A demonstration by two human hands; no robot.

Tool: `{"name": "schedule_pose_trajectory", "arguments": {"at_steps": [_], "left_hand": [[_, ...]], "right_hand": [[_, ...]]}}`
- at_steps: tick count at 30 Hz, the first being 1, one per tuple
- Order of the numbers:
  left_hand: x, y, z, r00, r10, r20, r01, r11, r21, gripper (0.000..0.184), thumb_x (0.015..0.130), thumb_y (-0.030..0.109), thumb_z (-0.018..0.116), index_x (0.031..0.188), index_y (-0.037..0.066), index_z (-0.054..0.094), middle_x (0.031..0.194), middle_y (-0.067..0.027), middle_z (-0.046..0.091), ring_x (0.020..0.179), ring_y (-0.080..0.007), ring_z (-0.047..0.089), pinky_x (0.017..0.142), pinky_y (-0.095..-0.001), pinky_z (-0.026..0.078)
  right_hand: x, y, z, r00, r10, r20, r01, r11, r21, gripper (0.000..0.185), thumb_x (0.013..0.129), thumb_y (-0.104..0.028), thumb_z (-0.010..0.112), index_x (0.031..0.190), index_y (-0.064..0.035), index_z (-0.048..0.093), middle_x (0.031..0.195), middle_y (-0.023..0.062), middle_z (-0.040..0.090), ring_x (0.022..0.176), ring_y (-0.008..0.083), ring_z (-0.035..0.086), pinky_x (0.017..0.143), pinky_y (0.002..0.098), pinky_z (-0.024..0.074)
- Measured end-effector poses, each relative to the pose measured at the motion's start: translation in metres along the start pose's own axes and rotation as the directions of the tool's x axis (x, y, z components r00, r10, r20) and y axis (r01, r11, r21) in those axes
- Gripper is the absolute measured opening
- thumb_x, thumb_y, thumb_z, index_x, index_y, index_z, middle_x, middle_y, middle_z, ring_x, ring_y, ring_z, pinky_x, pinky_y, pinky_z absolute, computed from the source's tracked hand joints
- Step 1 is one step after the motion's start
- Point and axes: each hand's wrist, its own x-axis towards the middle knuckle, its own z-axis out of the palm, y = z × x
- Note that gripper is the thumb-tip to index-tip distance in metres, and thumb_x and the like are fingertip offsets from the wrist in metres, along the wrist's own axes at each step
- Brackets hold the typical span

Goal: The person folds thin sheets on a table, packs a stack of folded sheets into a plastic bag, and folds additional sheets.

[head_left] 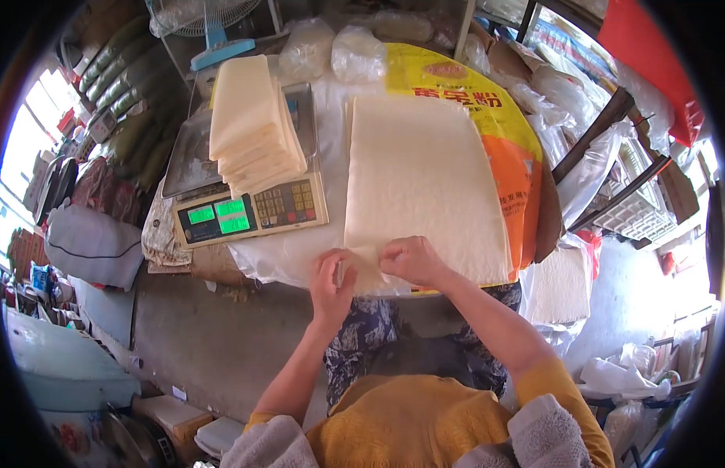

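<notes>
A wide stack of thin, cream-coloured floppy sheets [425,171] lies on the table in front of me. At its near left corner, my right hand [412,260] is closed in a pinch on the edge of the top sheet, which is lifted and creased there. Just left of that corner is my left hand [331,287], its fingers curved and parted from the thumb, close to the sheet's edge. Whether its fingertips touch the sheet is hard to see. Further back on the left, folded cream sheets [252,129] are piled on a digital scale [249,213] with lit green displays.
Under the stack is a yellow and orange printed bag [518,187]. Clear plastic bags [358,54] stand at the table's back, near a blue fan [220,51]. A metal rack [593,136] stands to the right. Another sheet stack [561,287] sits lower right.
</notes>
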Motion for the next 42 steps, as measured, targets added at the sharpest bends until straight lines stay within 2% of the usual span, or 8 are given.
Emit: {"name": "schedule_pose_trajectory", "arguments": {"at_steps": [8, 11, 13, 16, 19, 28, 36, 42], "left_hand": [[0.01, 0.024, 0.006, 0.991, 0.111, -0.073, -0.101, 0.987, 0.128, 0.035, 0.074, 0.004, 0.067, 0.107, 0.003, 0.055, 0.111, -0.0152, 0.054, 0.106, -0.033, 0.05, 0.092, -0.0415, 0.04], [0.012, 0.024, 0.007, 0.983, 0.175, -0.056, -0.142, 0.918, 0.37, 0.035, 0.07, -0.001, 0.062, 0.105, 0.004, 0.055, 0.113, -0.0143, 0.054, 0.113, -0.0346, 0.047, 0.096, -0.0443, 0.037], [0.016, 0.023, 0.006, 0.971, 0.239, 0.025, -0.22, 0.841, 0.495, 0.035, 0.068, -0.003, 0.059, 0.102, 0.003, 0.056, 0.114, -0.013, 0.055, 0.117, -0.0352, 0.045, 0.098, -0.0452, 0.036], [0.019, 0.023, 0.004, 0.917, 0.365, 0.159, -0.395, 0.78, 0.487, 0.032, 0.067, -0.003, 0.057, 0.098, 0.003, 0.058, 0.112, -0.0127, 0.056, 0.115, -0.0365, 0.047, 0.096, -0.0467, 0.038], [0.034, 0.039, 0.016, 0.952, 0.293, 0.085, -0.305, 0.902, 0.307, 0.023, 0.072, 0.001, 0.059, 0.095, 0.003, 0.06, 0.106, -0.0133, 0.058, 0.107, -0.0358, 0.051, 0.091, -0.0464, 0.04], [0.024, 0.038, 0.019, 0.997, -0.008, 0.074, -0.005, 0.984, 0.179, 0.017, 0.081, 0.015, 0.064, 0.082, 0.0, 0.056, 0.082, -0.0149, 0.06, 0.08, -0.0322, 0.058, 0.072, -0.0388, 0.045], [0.017, 0.026, 0.007, 0.96, -0.239, 0.148, 0.193, 0.943, 0.271, 0.012, 0.074, 0.006, 0.062, 0.081, 0.0, 0.054, 0.086, -0.0179, 0.059, 0.085, -0.0357, 0.055, 0.074, -0.0449, 0.043], [0.026, 0.053, 0.019, 0.963, 0.26, 0.071, -0.27, 0.929, 0.255, 0.035, 0.072, 0.006, 0.061, 0.105, -0.003, 0.053, 0.116, -0.0238, 0.051, 0.109, -0.0414, 0.047, 0.094, -0.0471, 0.037]], "right_hand": [[0.003, 0.012, 0.01, 0.976, -0.215, -0.03, 0.206, 0.963, -0.176, 0.02, 0.076, -0.025, 0.062, 0.083, -0.0077, 0.069, 0.076, 0.0105, 0.067, 0.073, 0.0231, 0.065, 0.07, 0.0354, 0.051], [0.014, 0.027, -0.007, 0.996, 0.008, -0.084, 0.004, 0.991, 0.137, 0.021, 0.08, -0.025, 0.059, 0.083, -0.0055, 0.067, 0.078, 0.0097, 0.066, 0.08, 0.0196, 0.064, 0.074, 0.0341, 0.0502], [0.028, 0.049, -0.049, 0.929, 0.333, -0.159, -0.101, 0.644, 0.759, 0.022, 0.083, -0.023, 0.059, 0.09, -0.0033, 0.066, 0.088, 0.0093, 0.066, 0.087, 0.0167, 0.063, 0.078, 0.0315, 0.0488], [0.008, 0.033, -0.066, 0.982, -0.01, -0.188, 0.156, 0.605, 0.781, 0.025, 0.083, -0.023, 0.063, 0.096, -0.002, 0.066, 0.097, 0.0091, 0.066, 0.094, 0.0165, 0.061, 0.082, 0.0303, 0.0475], [-0.018, 0.003, -0.032, 0.984, -0.118, -0.137, 0.136, 0.982, 0.129, 0.023, 0.083, -0.02, 0.07, 0.097, -0.0016, 0.065, 0.092, 0.0056, 0.067, 0.088, 0.0176, 0.063, 0.086, 0.0293, 0.048], [-0.02, 0.001, -0.009, 0.972, -0.205, -0.116, 0.203, 0.979, -0.035, 0.02, 0.082, -0.019, 0.072, 0.088, -0.0012, 0.067, 0.086, 0.0091, 0.067, 0.084, 0.0141, 0.064, 0.078, 0.0295, 0.0488], [0.015, 0.044, -0.063, 0.915, 0.283, -0.289, -0.006, 0.724, 0.69, 0.018, 0.079, -0.015, 0.069, 0.092, -0.0035, 0.066, 0.078, -0.0021, 0.06, 0.082, 0.013, 0.059, 0.074, 0.0274, 0.0464], [-0.006, 0.047, -0.057, 0.9, -0.109, -0.422, 0.135, 0.99, 0.031, 0.027, 0.083, -0.025, 0.067, 0.091, 0.0001, 0.061, 0.106, 0.0109, 0.059, 0.101, 0.0214, 0.058, 0.083, 0.0353, 0.0474]]}}
